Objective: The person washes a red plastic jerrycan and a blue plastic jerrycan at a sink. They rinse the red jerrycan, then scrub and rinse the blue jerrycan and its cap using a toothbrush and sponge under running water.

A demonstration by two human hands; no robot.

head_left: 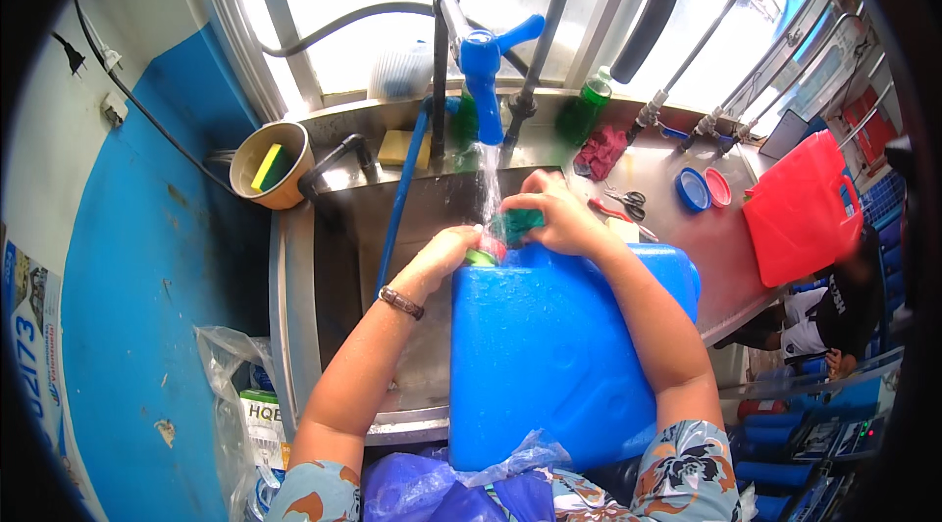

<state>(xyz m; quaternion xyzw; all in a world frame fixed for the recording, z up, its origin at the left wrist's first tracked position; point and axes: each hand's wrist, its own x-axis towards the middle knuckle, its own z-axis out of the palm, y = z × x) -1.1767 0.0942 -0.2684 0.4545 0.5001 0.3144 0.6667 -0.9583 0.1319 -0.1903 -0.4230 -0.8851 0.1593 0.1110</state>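
A large blue plastic water jug point(559, 355) leans in the steel sink point(343, 267), close to my body. Water runs from the blue-handled faucet point(481, 80) onto its top corner. There my left hand point(446, 252) is closed on a small red and light-green piece point(486, 252), partly covered by fingers and water; I cannot tell whether it is a cap or a spout. Just to its right, my right hand point(554, 213) pinches a dark green scouring pad point(521, 222) above the jug's top edge.
A tan bucket with a sponge point(268, 169) stands left of the sink. On the right counter lie a dark red cloth point(601, 151), scissors point(628, 198), blue and pink lids point(693, 188) and a red jug point(803, 213). A blue hose point(402, 198) hangs into the sink. A person point(849, 311) sits at far right.
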